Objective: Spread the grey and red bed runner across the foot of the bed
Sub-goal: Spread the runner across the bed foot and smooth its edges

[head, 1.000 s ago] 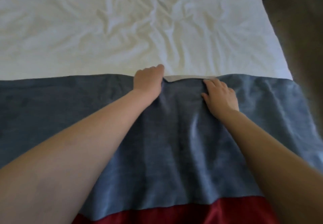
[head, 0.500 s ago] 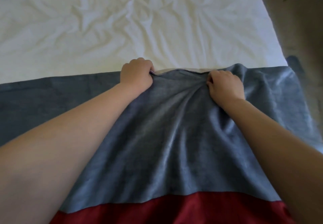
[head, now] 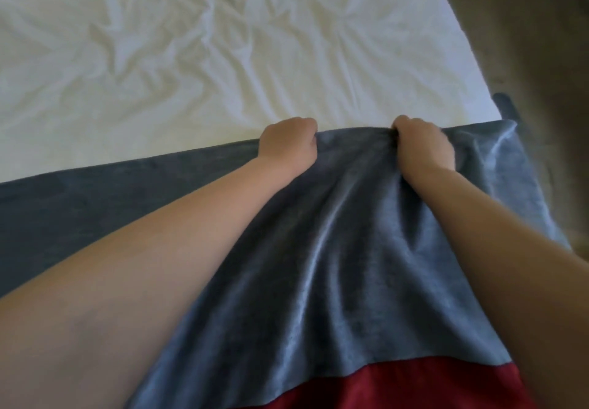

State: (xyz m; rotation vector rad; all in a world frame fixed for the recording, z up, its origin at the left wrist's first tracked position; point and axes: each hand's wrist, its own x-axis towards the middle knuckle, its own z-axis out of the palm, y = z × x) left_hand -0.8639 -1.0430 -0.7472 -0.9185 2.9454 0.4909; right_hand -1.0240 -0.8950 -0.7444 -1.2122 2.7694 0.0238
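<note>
Bed runner (head: 366,265) lies across the near end of the bed (head: 446,42), its grey part meeting the wrinkled white sheet (head: 191,58) and its red band (head: 382,383) nearest the person. At the left the grey cloth lies flat with a straight far edge. The left hand (head: 287,147) is curled round that edge. The right hand (head: 424,147) grips it too, a short gap away, with folds running down between them. Further right, the end drapes over the side toward the floor (head: 541,26). I judge it mostly laid; the middle needs smoothing.

- Bed runner (head: 350,249): grey with a red band along the near side, lying across the bed (head: 223,58).
- Its far edge is bunched into folds.
</note>
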